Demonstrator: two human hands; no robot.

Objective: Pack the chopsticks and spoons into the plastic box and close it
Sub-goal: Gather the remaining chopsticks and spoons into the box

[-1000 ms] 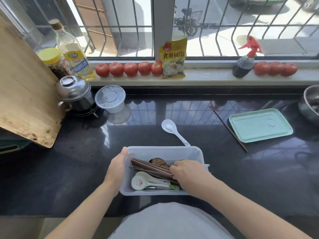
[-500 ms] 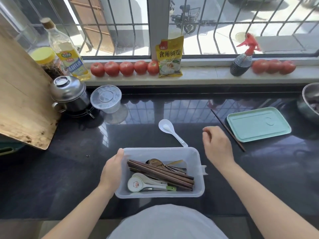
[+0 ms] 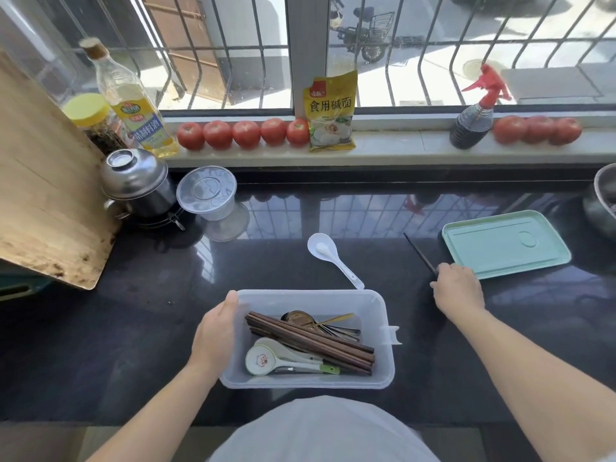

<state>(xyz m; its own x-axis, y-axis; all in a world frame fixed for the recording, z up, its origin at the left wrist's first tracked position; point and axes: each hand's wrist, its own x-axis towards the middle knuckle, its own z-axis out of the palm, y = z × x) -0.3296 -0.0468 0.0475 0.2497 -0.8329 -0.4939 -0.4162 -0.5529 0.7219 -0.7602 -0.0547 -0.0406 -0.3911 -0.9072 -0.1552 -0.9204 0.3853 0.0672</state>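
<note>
A clear plastic box (image 3: 383, 315) sits on the black counter in front of me. Inside lie a bundle of brown chopsticks (image 3: 310, 340), white spoons (image 3: 266, 360) and metal spoons (image 3: 300, 318). My left hand (image 3: 215, 331) grips the box's left wall, thumb over the rim. A white spoon (image 3: 325, 253) lies on the counter just behind the box. To the right lies a single dark chopstick (image 3: 420, 253); my right hand (image 3: 458, 290) curls its fingers over its near end. The pale green lid (image 3: 503, 243) rests flat just right of that chopstick.
A wooden cutting board (image 3: 43, 195) leans at the left, beside a steel pot (image 3: 136, 183) and a round clear container (image 3: 206, 193). A steel bowl (image 3: 603, 201) sits at the right edge. Tomatoes (image 3: 243, 133), an oil bottle (image 3: 133, 105) and a spray bottle (image 3: 473, 121) line the sill.
My right hand left the chopsticks in the box and moved right and away to the loose chopstick beside the green lid. My left hand stayed on the box.
</note>
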